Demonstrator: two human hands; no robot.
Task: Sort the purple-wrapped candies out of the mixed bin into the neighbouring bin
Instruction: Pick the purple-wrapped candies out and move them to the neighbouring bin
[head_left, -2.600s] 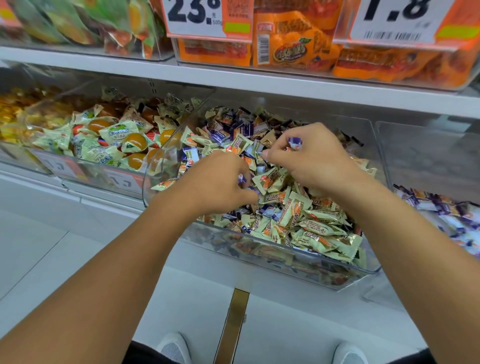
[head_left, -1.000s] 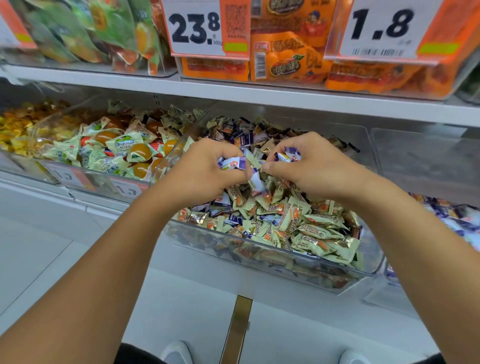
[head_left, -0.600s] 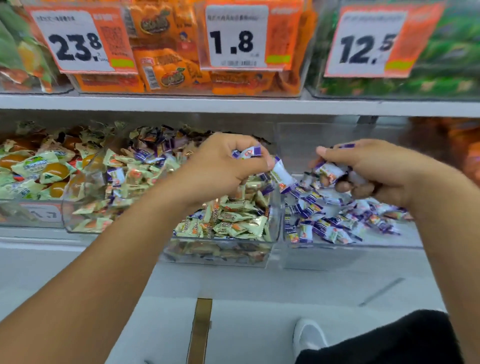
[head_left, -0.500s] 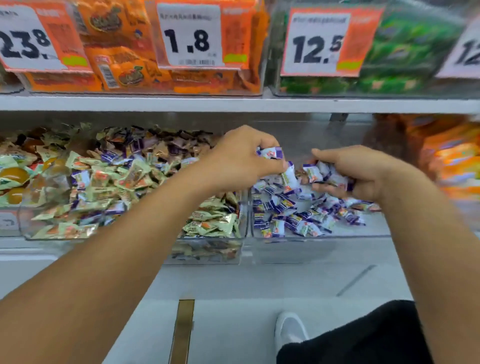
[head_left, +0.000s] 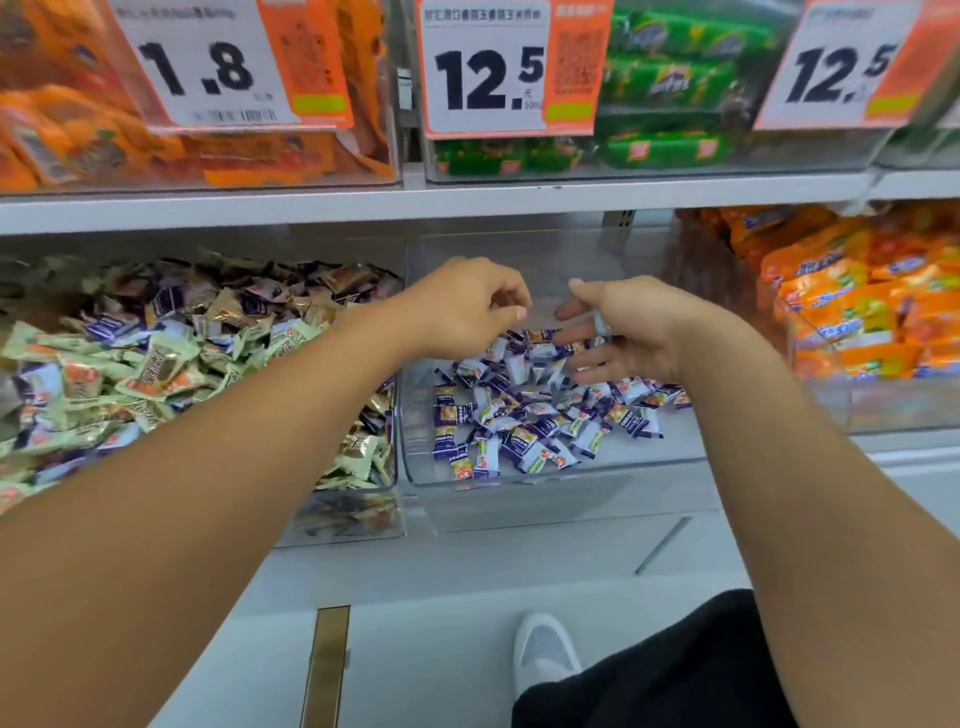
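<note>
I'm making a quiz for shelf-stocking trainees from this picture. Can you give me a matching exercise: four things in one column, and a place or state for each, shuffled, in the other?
Things:
1. mixed bin
2. neighbouring bin
3. right hand
4. green packs

Places or states:
A. on the upper shelf, behind a 12.5 price tag
B. fingers spread, over the purple candies
C. holds only purple-wrapped candies, with bare floor showing
D. piled with pale green, gold and purple wrappers

Pairs: 1-D, 2-C, 3-B, 4-A
</note>
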